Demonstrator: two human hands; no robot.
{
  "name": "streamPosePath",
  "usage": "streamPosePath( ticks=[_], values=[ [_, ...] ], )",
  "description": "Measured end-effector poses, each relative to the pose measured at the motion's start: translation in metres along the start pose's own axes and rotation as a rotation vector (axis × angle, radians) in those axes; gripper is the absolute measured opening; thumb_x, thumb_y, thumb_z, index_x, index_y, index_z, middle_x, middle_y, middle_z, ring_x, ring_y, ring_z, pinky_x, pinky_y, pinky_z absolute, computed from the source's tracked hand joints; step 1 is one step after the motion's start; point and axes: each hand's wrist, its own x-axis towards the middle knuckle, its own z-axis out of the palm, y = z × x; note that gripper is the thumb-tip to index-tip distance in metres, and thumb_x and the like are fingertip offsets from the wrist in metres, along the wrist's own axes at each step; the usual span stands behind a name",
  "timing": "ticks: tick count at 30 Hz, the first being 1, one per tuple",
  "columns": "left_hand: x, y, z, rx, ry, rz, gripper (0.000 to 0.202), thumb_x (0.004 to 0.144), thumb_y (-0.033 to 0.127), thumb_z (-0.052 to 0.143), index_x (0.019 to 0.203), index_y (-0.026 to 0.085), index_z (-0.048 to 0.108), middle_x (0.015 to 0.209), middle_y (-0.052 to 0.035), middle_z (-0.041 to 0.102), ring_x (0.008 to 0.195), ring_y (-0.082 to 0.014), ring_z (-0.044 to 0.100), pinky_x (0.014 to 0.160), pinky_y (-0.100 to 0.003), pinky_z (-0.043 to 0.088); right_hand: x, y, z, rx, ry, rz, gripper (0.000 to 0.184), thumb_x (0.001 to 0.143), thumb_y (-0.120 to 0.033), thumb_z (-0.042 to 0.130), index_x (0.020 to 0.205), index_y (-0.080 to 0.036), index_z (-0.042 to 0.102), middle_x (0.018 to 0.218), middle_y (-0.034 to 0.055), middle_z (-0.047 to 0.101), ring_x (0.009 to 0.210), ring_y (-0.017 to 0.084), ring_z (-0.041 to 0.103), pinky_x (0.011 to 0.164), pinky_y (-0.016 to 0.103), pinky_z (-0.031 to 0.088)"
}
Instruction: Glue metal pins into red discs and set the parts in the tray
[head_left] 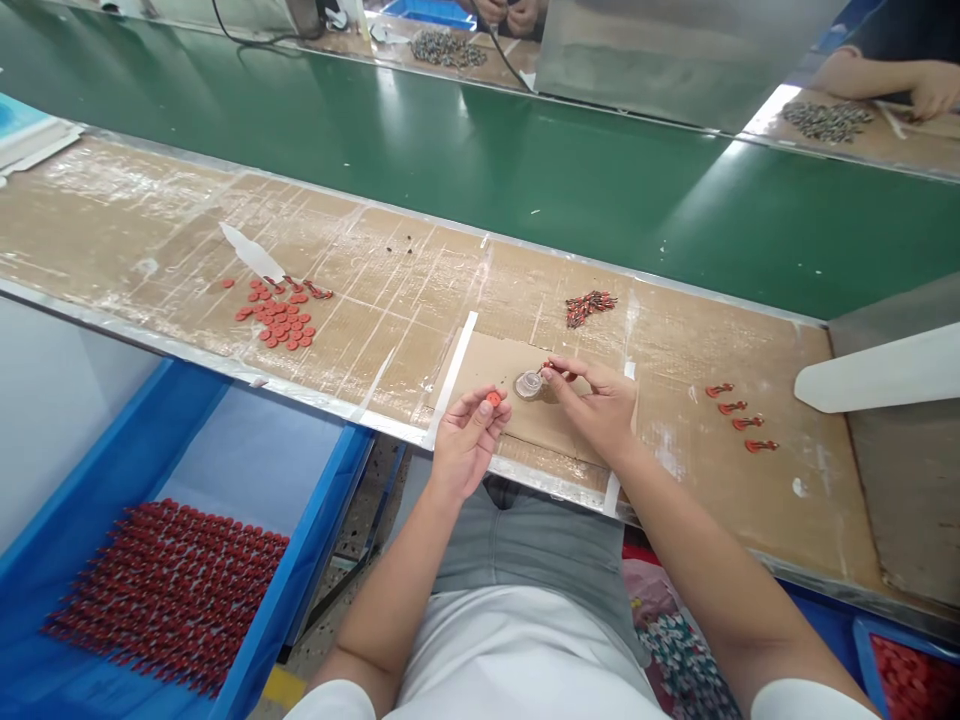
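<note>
Between thumb and fingers, my left hand pinches a small round red disc, face up. My right hand grips a small red-and-dark figurine by its body, one end near a small round dish on the cardboard pad. Whether the figurine touches the dish I cannot tell. Behind my right hand lies a pile of red-and-dark figurines. To the right, several figurines on red round bases lie in a slanting row. A heap of loose red discs is off to the left.
A white strip lies by the disc heap. The green conveyor belt runs behind the cardboard-covered bench. A blue bin with rows of red pieces stands lower left. A white tapered object juts in from the right. Other people's hands work across the belt.
</note>
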Motion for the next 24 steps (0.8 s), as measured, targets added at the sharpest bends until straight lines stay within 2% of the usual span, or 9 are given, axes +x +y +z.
streamPosePath(
  ticks=[4, 8, 19, 24],
  values=[
    [0.0015, -0.0006, 0.0007, -0.019, -0.009, 0.018, 0.026, 0.072, 0.024, 0.085, 0.096, 0.018, 0.075, 0.098, -0.0047, 0.076, 0.082, -0.0101, 0.071, 0.091, -0.028, 0.054, 0.0015, 0.0051, 0.0023, -0.047, -0.023, -0.189, 0.022, 0.082, -0.020, 0.074, 0.102, -0.029, 0.076, 0.095, 0.0023, 0.079, 0.079, 0.019, 0.073, 0.074, 0.035, 0.060],
    [0.0022, -0.0005, 0.0008, -0.035, -0.028, 0.025, 0.025, 0.073, 0.024, 0.084, 0.095, 0.018, 0.076, 0.098, -0.0042, 0.076, 0.082, -0.0098, 0.071, 0.090, -0.026, 0.054, 0.0036, 0.0068, 0.0044, -0.025, -0.057, -0.277, 0.028, 0.081, -0.015, 0.073, 0.105, -0.029, 0.075, 0.094, 0.0023, 0.079, 0.080, 0.020, 0.073, 0.074, 0.035, 0.059],
    [0.0016, -0.0019, -0.0026, -0.047, -0.074, 0.027, 0.019, 0.079, 0.022, 0.080, 0.097, 0.020, 0.076, 0.100, -0.0037, 0.076, 0.085, -0.0090, 0.071, 0.091, -0.024, 0.054, 0.0073, 0.0074, 0.0050, -0.098, -0.106, -0.318, 0.016, 0.082, -0.019, 0.073, 0.096, -0.027, 0.074, 0.087, 0.0036, 0.078, 0.076, 0.020, 0.073, 0.072, 0.036, 0.060],
    [0.0005, -0.0019, -0.0030, -0.043, -0.084, 0.033, 0.017, 0.081, 0.020, 0.078, 0.098, 0.020, 0.077, 0.101, -0.0031, 0.076, 0.086, -0.0089, 0.072, 0.093, -0.024, 0.054, 0.0062, 0.0050, 0.0043, -0.097, -0.125, -0.285, 0.013, 0.082, -0.021, 0.074, 0.094, -0.027, 0.075, 0.085, 0.0034, 0.078, 0.076, 0.020, 0.073, 0.073, 0.036, 0.060]
  ],
)
